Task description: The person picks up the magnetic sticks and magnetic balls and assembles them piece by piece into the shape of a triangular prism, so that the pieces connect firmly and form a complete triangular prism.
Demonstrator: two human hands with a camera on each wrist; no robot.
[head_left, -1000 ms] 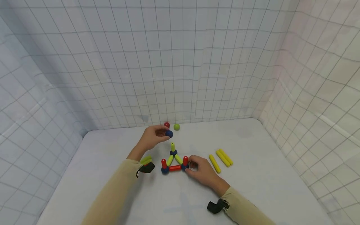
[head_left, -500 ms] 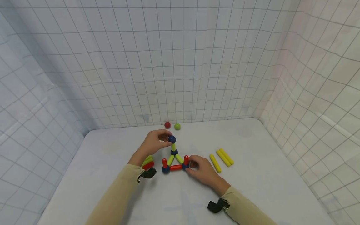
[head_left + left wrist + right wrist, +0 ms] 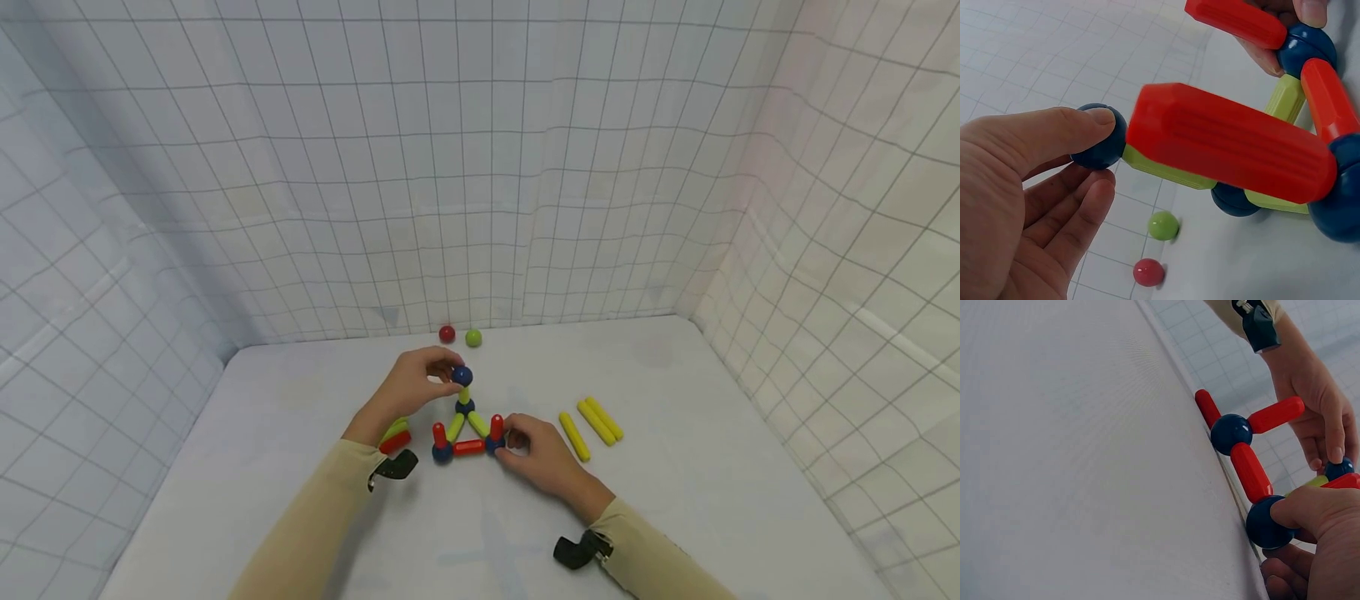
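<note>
Between thumb and fingers, my left hand [image 3: 416, 379] pinches a dark blue ball [image 3: 1099, 147] at the top of an upright light green rod [image 3: 1169, 172]. That rod rises from the back corner of a triangle of blue balls joined by two green rods and one red rod [image 3: 468, 447]. At the front right corner, my right hand [image 3: 543, 454] grips another blue ball [image 3: 1265, 526], which carries an upright red rod [image 3: 497, 427]. A second upright red rod [image 3: 1229, 144] stands on the front left ball [image 3: 442, 452].
Several yellow rods [image 3: 574, 437] lie right of the right hand. A red ball [image 3: 447, 334] and a green ball [image 3: 473, 338] rest at the table's back edge. Red and green rods [image 3: 394, 442] lie beside the left wrist. Gridded cloth [image 3: 480, 167] hangs behind the table.
My left hand has moved right and toward me, bringing the blue ball onto the top of the upright green rod. My right hand has stayed at the front right corner.
</note>
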